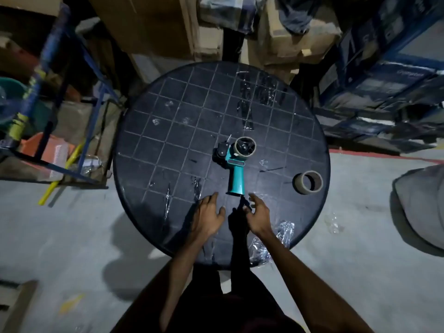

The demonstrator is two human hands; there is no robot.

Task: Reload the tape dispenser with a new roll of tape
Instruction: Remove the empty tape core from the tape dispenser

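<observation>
Hovering over the near edge of the round black table (144,131): both hands, empty. Left hand (208,217) has fingers spread wide, palm down, just left of the dispenser handle's butt. Right hand (258,216) has fingers loosely curled and apart, gripping nothing, just right of and below that butt; contact with the handle can't be confirmed. Crumpled clear film (271,243) lies at the table rim by the right forearm. Tape dispenser (236,164) lies flat mid-table, teal handle toward the person, a roll sitting on its hub at the far end. Separate tape roll (308,182) stands alone near the right edge, well apart from the dispenser. Cardboard boxes (300,39) stacked beyond.
</observation>
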